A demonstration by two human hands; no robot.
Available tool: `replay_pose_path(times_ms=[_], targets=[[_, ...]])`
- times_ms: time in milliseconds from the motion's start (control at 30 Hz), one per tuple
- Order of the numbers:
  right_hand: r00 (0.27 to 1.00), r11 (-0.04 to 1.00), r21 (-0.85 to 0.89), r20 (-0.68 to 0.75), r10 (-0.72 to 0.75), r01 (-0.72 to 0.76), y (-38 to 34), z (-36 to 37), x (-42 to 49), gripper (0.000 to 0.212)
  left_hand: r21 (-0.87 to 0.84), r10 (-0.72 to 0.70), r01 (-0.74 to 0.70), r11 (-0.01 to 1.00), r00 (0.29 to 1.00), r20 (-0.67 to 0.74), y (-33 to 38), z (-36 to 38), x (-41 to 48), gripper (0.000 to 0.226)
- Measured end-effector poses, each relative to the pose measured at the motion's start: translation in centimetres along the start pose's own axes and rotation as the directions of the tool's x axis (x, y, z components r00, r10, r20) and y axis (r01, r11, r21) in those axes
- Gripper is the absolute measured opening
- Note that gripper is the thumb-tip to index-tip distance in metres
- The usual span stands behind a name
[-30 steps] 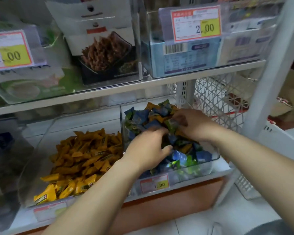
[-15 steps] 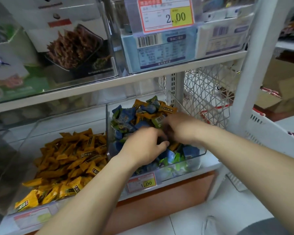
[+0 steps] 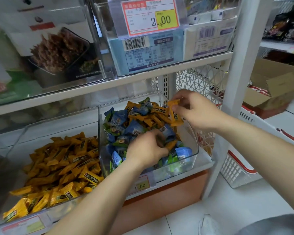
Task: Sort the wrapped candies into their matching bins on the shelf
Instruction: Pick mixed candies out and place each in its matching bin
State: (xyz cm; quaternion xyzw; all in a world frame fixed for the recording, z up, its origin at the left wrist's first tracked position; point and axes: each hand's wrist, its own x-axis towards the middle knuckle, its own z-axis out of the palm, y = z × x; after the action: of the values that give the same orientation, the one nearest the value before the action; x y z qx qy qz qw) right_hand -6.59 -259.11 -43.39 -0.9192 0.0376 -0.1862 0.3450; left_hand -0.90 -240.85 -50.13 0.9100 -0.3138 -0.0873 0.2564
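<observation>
On the lower shelf a clear bin [image 3: 191, 139] holds a mixed heap of blue, green and orange wrapped candies [image 3: 134, 119]. Left of it a wider clear bin [image 3: 24, 133] holds only orange candies [image 3: 61, 167]. My right hand [image 3: 197, 111] hovers over the mixed bin's back right corner and pinches orange candies [image 3: 174, 111], lifted above the heap. My left hand [image 3: 146, 150] is curled down into the front of the heap, fingers among the wrappers; what it grips is hidden.
The shelf above [image 3: 143, 77] hangs low over both bins and carries clear bins of boxed goods with a price tag [image 3: 150, 16]. A white upright post [image 3: 239, 65] stands at the right. Beyond it sit a white shopping basket [image 3: 239, 168] and a cardboard box [image 3: 275, 85].
My right hand has risen out of the heap to the back right with orange candies pinched in it. My left hand stays buried at the front. The view shifted left.
</observation>
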Motion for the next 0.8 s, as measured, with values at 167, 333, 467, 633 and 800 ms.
replay_pose_path(times_ms=[167, 333, 467, 633, 800], targets=[[0.991, 0.962, 0.250, -0.050, 0.122, -0.105, -0.4, 0.1, 0.1, 0.032, -0.461, -0.001, -0.082, 0.883, 0.984, -0.178, 0.4, -1.8, -0.6, 0.021], [0.938, 0.773, 0.544, 0.089, 0.334, -0.326, -2.3, 2.6, -0.6, 0.030, -0.680, -0.082, -0.196, 0.707, 0.932, -0.354, 2.2, -2.8, -1.3, 0.013], [0.905, 0.567, 0.718, 0.220, 0.364, -0.403, -3.6, 4.7, -1.2, 0.025, -0.624, -0.123, -0.171, 0.763, 0.909, -0.399, 2.9, -2.5, -1.4, 0.021], [0.941, 0.798, 0.514, 0.061, 0.332, -0.315, -2.3, 2.0, -0.6, 0.019, -0.471, 0.129, -0.243, 0.848, 0.957, -0.260, 2.5, -4.3, -0.1, 0.016], [0.930, 0.886, 0.373, -0.129, 0.344, -0.276, -0.1, -0.9, -0.5, 0.015, 0.104, 0.215, -0.198, 0.975, 0.960, -0.181, 1.2, -5.5, 5.3, 0.025]])
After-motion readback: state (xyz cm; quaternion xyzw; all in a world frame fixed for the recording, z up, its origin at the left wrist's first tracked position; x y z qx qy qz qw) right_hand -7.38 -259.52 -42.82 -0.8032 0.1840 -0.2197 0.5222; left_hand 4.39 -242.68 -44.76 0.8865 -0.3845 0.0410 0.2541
